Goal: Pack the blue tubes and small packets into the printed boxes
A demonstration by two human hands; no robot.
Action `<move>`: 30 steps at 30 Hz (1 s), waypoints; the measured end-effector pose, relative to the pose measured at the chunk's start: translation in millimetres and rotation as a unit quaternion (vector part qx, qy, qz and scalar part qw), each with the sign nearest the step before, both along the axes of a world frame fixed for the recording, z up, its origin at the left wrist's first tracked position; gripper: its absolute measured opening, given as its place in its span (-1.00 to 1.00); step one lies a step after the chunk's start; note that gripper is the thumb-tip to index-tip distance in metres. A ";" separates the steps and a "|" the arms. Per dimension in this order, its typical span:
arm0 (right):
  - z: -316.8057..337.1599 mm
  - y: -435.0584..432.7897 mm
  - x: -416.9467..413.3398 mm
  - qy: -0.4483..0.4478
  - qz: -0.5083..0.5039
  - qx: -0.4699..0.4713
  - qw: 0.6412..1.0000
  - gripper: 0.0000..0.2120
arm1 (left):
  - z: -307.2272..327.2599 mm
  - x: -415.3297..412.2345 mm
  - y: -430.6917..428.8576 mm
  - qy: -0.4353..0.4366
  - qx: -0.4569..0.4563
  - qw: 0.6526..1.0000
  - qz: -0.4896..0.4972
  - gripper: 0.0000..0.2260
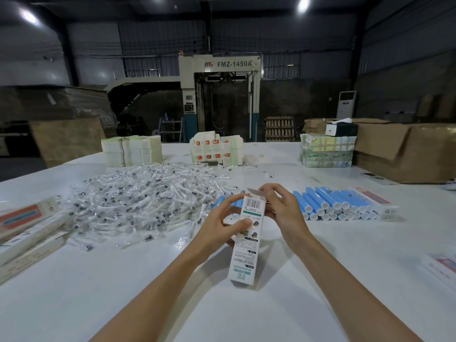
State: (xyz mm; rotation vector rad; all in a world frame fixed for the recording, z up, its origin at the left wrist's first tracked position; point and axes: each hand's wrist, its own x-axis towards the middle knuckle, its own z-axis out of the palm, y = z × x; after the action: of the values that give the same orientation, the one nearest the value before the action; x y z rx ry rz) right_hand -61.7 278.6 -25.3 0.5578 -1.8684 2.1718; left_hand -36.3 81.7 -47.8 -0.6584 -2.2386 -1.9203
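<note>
A long white printed box stands tilted above the table's middle, its barcode end up and its top flap open. My left hand grips the box's upper part, thumb across its printed face. My right hand has its fingers curled at the box's top end by the flap. Blue tubes with white caps lie stacked in rows to the right. A few more blue tubes lie behind my left hand. A big heap of small clear packets spreads across the left middle of the table.
Closed printed boxes lie at the left edge; one more lies right of the tubes and another at the far right. Stacks of flat cartons and brown cardboard boxes stand at the back.
</note>
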 end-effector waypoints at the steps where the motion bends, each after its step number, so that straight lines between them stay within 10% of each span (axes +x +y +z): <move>1: 0.6 -0.8 0.2 -0.003 -0.012 -0.005 1.000 -0.77 | 0.0 0.1 1.7 0.003 -0.001 1.000 0.000 -0.48; 30: 8.6 22.9 -0.2 -0.077 0.097 -0.007 0.992 -0.88 | -2.5 -3.0 0.4 -0.021 0.021 0.999 -0.019 -0.28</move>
State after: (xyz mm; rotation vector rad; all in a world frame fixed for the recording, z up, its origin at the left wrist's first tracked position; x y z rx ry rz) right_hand -61.9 301.4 -16.7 0.6092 -1.9465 2.4136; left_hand -39.3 82.1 -50.3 -0.6647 -2.2197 -2.0120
